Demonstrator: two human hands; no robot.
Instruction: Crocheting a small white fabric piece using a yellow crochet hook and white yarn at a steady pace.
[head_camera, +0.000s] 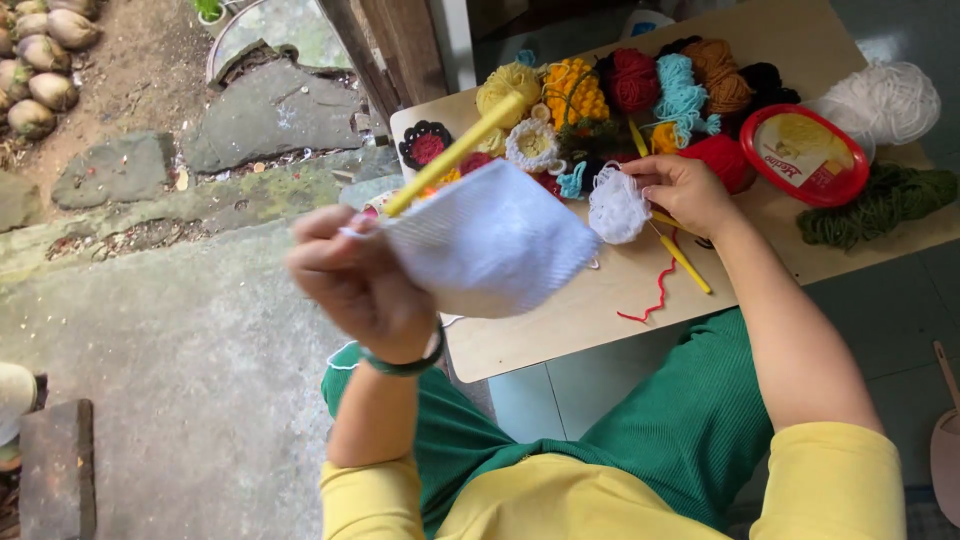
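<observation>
L hand (360, 285) is raised near the camera, fingers pinched shut on a white crocheted square (490, 240) together w/ a yellow crochet hook (455, 152) that sticks up and to the right out of the grip; the square hangs in the air over the near-left edge of the board (560, 330), not touching it. R hand (685, 190) is farther off, on the board, fingers closed on a small white round crochet piece (617, 205) that lies just beside a second yellow hook (680, 258) and near a loose red yarn strand (650, 295). At the far side sit yarn balls: yellow (507, 85), dark red (630, 78), light blue (680, 90), brown (718, 72), plus a white yarn heap (885, 100) at far right, a green yarn heap (880, 200) to the right, and a round tub w/ red lid (805, 155) between them. A black-and-red flower motif (426, 146) lies at the far-left corner. Judgement: to handle this well, keep the L pinch firm on both cloth and hook so the hook doesn't slip out, lift the round piece w/o snagging the second hook or the red strand, and bring the 2 white pieces together over the board, not over the lap, so anything dropped lands on wood. Hook tip in the L hand is hidden by the cloth; can't tell if it's through a stitch.
</observation>
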